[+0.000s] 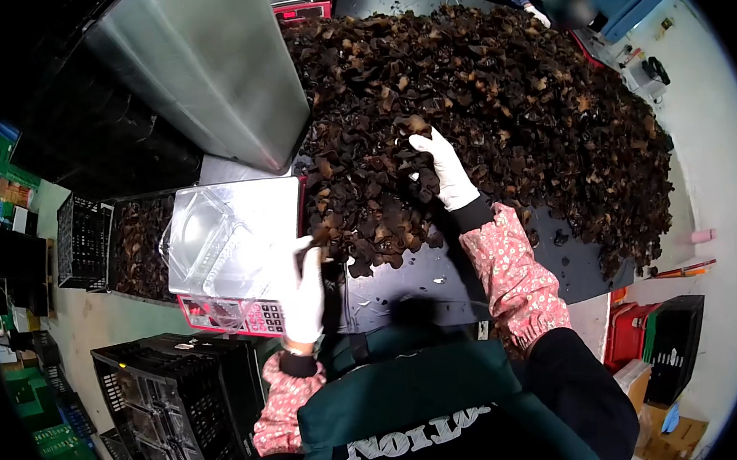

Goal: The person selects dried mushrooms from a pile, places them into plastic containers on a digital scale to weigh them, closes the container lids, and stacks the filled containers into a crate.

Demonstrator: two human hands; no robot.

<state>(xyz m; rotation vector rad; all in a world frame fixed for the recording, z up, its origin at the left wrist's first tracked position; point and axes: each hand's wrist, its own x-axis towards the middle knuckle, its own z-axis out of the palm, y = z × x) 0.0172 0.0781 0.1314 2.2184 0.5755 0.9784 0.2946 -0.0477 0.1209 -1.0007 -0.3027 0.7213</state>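
A large heap of dark brown, leafy pieces, like wood ear fungus (pixel 478 97), covers the table. My right hand (pixel 447 170), in a white glove, reaches into the heap, its thumb and fingers curved round some pieces. My left hand (pixel 305 293), also white-gloved, is upright beside the scale, with a brown piece at its fingertips; whether it grips the piece is unclear. On the silver-topped scale (pixel 259 228), with its red keypad front, rests a clear plastic container (pixel 218 248).
Behind the scale stands a tall metal box (pixel 207 71). Black crates (pixel 177 410) are stacked at lower left; another crate (pixel 141 244) holds brown pieces. Red and black crates (pixel 662 338) stand at right. Across the heap is a co-worker's gloved hand (pixel 537 16).
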